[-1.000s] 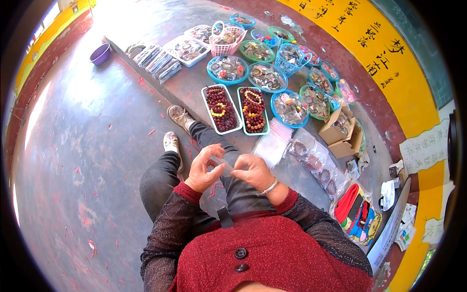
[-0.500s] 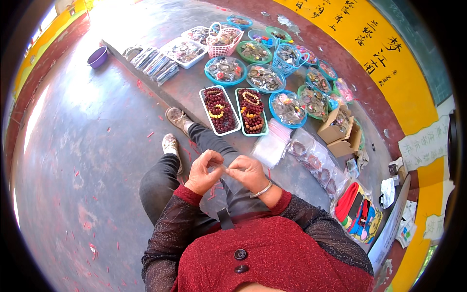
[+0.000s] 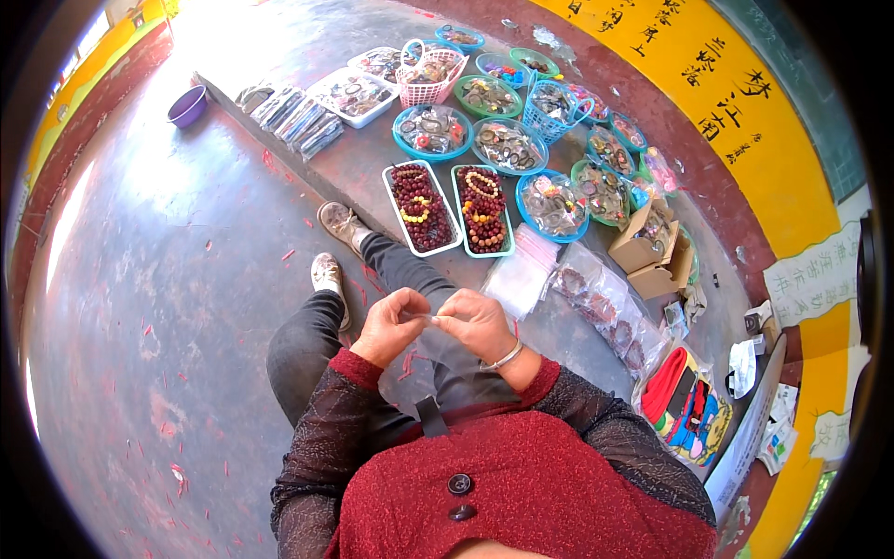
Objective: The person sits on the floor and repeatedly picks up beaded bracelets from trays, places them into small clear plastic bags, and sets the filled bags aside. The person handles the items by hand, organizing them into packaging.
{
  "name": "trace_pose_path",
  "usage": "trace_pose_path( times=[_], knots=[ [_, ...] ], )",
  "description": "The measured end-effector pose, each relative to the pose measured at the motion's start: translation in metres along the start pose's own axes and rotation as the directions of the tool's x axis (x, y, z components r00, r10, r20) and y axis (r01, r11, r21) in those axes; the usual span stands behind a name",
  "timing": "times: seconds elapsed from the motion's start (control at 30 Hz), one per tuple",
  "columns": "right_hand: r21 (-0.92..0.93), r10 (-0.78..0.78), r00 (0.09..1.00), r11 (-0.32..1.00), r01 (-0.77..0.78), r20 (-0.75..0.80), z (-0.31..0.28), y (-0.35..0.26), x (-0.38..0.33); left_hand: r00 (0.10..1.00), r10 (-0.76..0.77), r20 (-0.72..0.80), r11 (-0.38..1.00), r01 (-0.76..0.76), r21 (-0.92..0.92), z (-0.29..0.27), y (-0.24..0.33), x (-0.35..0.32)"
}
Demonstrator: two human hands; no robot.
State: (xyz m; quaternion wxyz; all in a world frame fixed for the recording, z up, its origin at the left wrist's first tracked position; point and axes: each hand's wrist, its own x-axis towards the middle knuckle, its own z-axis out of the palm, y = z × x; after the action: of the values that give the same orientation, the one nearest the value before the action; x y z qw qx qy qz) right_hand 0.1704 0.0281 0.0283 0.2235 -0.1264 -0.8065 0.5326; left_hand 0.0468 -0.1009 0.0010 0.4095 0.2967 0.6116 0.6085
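Above my lap, my left hand (image 3: 389, 328) and my right hand (image 3: 480, 326) meet at the fingertips, both pinched. Between them is a thin, clear, plastic-like strip (image 3: 428, 318), too small to make out fully. A silver bangle circles my right wrist. Beyond my hands stand two trays of beaded bracelets: the left tray (image 3: 451, 244) holds dark red beads with some yellow, and the right tray (image 3: 508, 244) has dark red, orange and pale ones. To the right of these trays lies a stack of clear plastic bags (image 3: 518, 278).
Several plastic baskets and basins of packaged bracelets, such as a blue basin (image 3: 585, 224) and a pink basket (image 3: 428, 93), fill the raised floor ahead. Cardboard boxes (image 3: 652, 276) and a colourful bag (image 3: 687, 410) lie at right. A purple basin (image 3: 188, 108) stands far left.
My right hand has risen slightly and turned a little toward the left hand. My left fingers have closed a bit more. The trays and baskets stay where they were.
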Motion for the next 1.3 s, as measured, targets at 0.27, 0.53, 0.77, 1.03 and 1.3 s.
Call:
trace_pose_path(
  times=[0.27,0.53,0.77,1.03,1.3],
  knots=[
    [-0.432,-0.328,0.944,0.845,0.315,0.045,-0.016,-0.026,0.014,0.997,-0.015,-0.080,0.998,0.020,0.060,-0.005,-0.003,0.002],
    [-0.625,-0.416,0.873,0.618,0.477,0.254,-0.007,-0.030,0.006,0.980,0.153,-0.123,0.979,-0.134,0.156,-0.003,0.003,0.000],
    [-0.680,-0.355,0.910,0.615,0.399,0.213,0.000,-0.033,0.005,0.974,0.167,-0.153,0.982,-0.152,0.110,-0.004,-0.005,0.002],
    [-0.610,-0.241,0.954,0.734,0.298,0.176,0.002,-0.038,0.006,0.815,0.573,-0.081,0.672,-0.411,0.616,0.003,0.011,-0.003],
    [-0.622,-0.500,0.805,0.530,0.577,0.319,0.007,-0.033,0.004,0.961,0.057,-0.270,0.998,-0.048,0.039,-0.001,-0.016,0.006]
  ],
)
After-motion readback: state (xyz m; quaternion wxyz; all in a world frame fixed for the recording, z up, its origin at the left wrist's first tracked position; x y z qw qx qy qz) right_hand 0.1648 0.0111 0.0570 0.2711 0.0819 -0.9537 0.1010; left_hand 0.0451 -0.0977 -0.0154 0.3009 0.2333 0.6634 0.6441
